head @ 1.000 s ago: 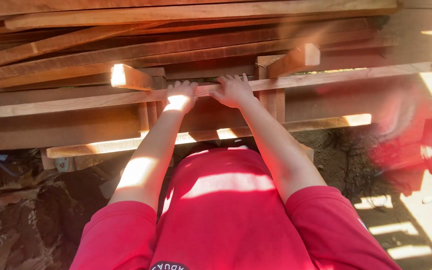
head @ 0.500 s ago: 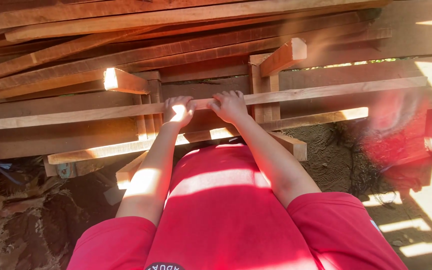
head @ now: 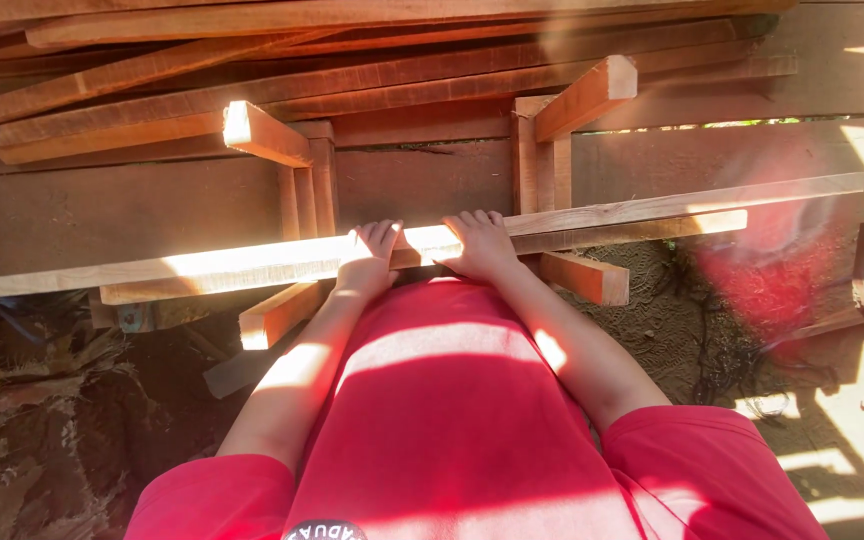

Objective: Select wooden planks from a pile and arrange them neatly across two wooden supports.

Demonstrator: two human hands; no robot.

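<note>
Nearest the camera, the person's red shirt [head: 452, 420] filled the lower view. Both arms reached forward to a long thin wooden strip [head: 252, 262] lying crosswise at waist height. The left hand [head: 370, 258] and right hand [head: 482, 242] rested on the strip side by side, fingers curled over its top; whether they clasped it fully could not be told. Beyond lay short offcuts [head: 582, 95] and stacked boards [head: 402, 60]. The step in hand appeared to be handling the strip; moving it would call for a firm two-handed hold

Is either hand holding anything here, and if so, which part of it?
Both the left hand and right hand grip one long thin wooden plank near its middle, fingers laid over its top face.
</note>
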